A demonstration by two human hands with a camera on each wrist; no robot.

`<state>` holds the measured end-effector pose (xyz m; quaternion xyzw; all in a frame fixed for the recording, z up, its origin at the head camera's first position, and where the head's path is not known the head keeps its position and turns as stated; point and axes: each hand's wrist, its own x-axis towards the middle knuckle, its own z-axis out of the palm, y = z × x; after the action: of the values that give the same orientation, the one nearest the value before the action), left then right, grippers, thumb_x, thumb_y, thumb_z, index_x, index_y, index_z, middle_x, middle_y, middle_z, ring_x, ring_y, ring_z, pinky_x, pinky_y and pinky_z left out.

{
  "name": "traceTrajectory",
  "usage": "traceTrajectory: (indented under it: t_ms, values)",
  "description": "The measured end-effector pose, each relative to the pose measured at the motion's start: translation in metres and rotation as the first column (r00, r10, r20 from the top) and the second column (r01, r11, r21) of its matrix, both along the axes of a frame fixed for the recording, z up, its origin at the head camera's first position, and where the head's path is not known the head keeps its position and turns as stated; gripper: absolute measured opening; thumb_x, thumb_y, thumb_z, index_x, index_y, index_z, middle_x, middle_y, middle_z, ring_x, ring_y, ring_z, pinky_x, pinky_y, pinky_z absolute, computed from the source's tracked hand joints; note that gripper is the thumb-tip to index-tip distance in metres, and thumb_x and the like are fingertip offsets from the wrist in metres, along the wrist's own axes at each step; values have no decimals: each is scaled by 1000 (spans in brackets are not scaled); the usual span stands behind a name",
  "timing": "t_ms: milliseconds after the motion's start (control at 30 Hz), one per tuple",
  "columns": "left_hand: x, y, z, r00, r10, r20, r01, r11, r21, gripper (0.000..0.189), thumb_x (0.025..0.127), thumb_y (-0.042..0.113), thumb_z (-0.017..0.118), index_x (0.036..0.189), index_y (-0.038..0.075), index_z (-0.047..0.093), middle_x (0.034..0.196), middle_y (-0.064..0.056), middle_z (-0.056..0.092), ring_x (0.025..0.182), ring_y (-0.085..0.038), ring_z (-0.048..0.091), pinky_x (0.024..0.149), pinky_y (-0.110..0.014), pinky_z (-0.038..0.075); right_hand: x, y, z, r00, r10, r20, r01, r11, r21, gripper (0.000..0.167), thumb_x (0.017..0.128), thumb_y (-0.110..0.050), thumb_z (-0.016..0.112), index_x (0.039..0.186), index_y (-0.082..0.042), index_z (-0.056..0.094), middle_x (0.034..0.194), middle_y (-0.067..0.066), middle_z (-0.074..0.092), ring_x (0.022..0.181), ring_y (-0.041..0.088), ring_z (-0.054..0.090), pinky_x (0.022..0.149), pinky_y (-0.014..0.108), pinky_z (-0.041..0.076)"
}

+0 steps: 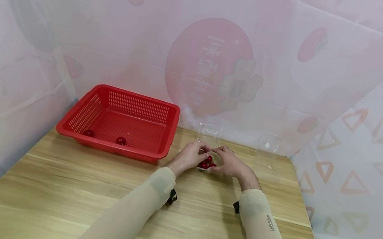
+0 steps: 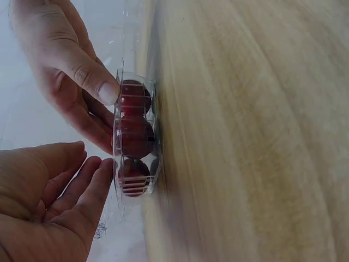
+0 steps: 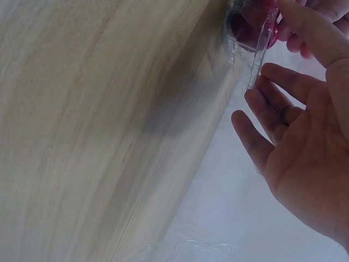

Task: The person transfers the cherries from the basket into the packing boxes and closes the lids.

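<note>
A clear plastic clamshell box (image 2: 155, 173) holding several dark red, round fruits (image 2: 134, 136) lies on the table, its lid (image 1: 210, 130) raised at the back. My left hand (image 1: 189, 157) is at the box's left side, relaxed fingertips close to the rim; whether they touch is unclear. On the other side, my right hand (image 1: 231, 165) has its thumb at the rim in the left wrist view. The right wrist view shows its other fingers loosely extended along the box edge. Both hands partly hide the fruits in the head view.
A red plastic basket (image 1: 120, 150) stands at the left, with one dark red fruit (image 1: 121, 140) near its front and another (image 1: 88, 133) in its left corner. A second clear plastic box (image 1: 265, 160) stands open at the back right. Behind the wooden table (image 1: 178, 229) hangs a printed sheet.
</note>
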<state>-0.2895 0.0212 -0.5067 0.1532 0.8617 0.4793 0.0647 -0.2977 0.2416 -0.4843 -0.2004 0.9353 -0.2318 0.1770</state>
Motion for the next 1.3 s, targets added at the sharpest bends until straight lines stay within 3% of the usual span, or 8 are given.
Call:
traceTrajectory:
  t_ms: [267, 433, 567, 767, 933, 1033, 1133, 1300]
  values:
    - [3, -9, 5, 1000, 22, -16, -23, 998, -51, 30, 116, 9, 71, 146, 7, 79, 148, -15, 82, 145, -33, 75, 128, -51, 60, 0, -1, -1, 1000, -5, 3, 5, 1000, 12, 87, 107, -32, 89, 178, -3, 46, 181, 26, 43, 172, 50, 41, 143, 70, 37]
    - [9, -14, 8, 997, -21, -81, 12, 994, -111, 29, 114, 5, 73, 142, 3, 80, 139, -16, 85, 134, -32, 80, 120, -50, 65, 1, -1, 0, 1000, -5, 1, 5, 1000, 2, 88, 105, -29, 91, 176, -1, 48, 180, 27, 45, 170, 52, 43, 142, 71, 37]
    - [15, -17, 8, 985, -74, -156, 43, 979, -199, 26, 111, 2, 76, 136, 0, 83, 130, -16, 86, 121, -29, 81, 110, -47, 69, 2, -2, 0, 1000, -8, -2, 8, 1000, -13, 88, 104, -29, 91, 175, 0, 48, 180, 28, 45, 170, 52, 43, 143, 70, 37]
    - [27, -24, 12, 955, -199, -221, 120, 938, -324, 22, 112, 4, 77, 133, 2, 84, 130, -14, 86, 124, -33, 82, 113, -51, 67, 3, -1, 1, 1000, -16, -1, 16, 1000, -15, 89, 104, -28, 91, 177, 0, 46, 181, 28, 44, 170, 52, 43, 143, 70, 36]
    - [29, -21, 13, 926, -285, -248, 168, 898, -407, 29, 116, 13, 73, 144, 8, 80, 145, -11, 83, 138, -33, 78, 123, -52, 63, 3, 0, 3, 1000, -13, -6, 13, 1000, -3, 89, 105, -29, 91, 177, 0, 46, 180, 29, 44, 170, 53, 42, 143, 71, 36]
    - [25, -14, 8, 912, -313, -266, 161, 869, -468, 33, 119, 17, 70, 150, 11, 77, 160, -9, 77, 150, -33, 72, 128, -54, 60, 3, -1, 2, 1000, -8, -8, 8, 1000, -10, 89, 105, -29, 91, 176, 0, 47, 179, 28, 45, 170, 53, 42, 143, 71, 36]
    - [21, -6, 4, 903, -323, -283, 134, 839, -528, 37, 120, 19, 67, 155, 13, 76, 169, -8, 70, 156, -35, 68, 124, -60, 62, 3, -1, 2, 1000, -8, 2, 8, 1000, -23, 88, 105, -29, 91, 176, -1, 48, 179, 27, 45, 171, 52, 41, 143, 70, 36]
    - [17, 2, 4, 893, -330, -306, 82, 788, -611, 39, 121, 25, 66, 159, 18, 74, 169, -7, 70, 157, -36, 65, 118, -64, 65, 2, -2, 1, 1000, -1, 5, 1, 1000, -28, 85, 106, -29, 90, 176, -2, 49, 178, 26, 46, 171, 51, 42, 142, 70, 37]
